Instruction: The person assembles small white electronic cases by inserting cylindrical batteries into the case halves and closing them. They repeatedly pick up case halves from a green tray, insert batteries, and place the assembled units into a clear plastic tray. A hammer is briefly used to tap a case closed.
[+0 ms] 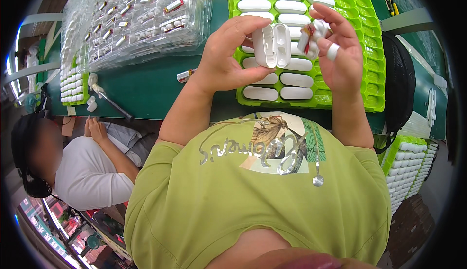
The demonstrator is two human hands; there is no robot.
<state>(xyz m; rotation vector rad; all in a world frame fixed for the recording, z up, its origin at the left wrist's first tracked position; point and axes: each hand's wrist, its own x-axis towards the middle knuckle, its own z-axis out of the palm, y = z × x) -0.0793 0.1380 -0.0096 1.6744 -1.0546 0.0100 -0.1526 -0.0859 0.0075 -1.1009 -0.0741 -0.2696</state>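
Note:
My left hand [226, 55] holds a white plastic case [272, 45] with its lid swung open, pinched between thumb and fingers above the bench. Close beside it, my right hand [340, 50] grips a small white part with a red and silver piece [311, 37], almost touching the case. Both hands hover over a bright green tray [377, 81] whose slots hold rows of white oblong cases [287, 79].
Clear plastic blister trays [141, 16] with several small parts cover the green bench at the left. A small red and silver part [184, 75] lies on the bench. Another person in a white shirt [87, 171] sits at the left. More green trays [408, 166] are stacked at the lower right.

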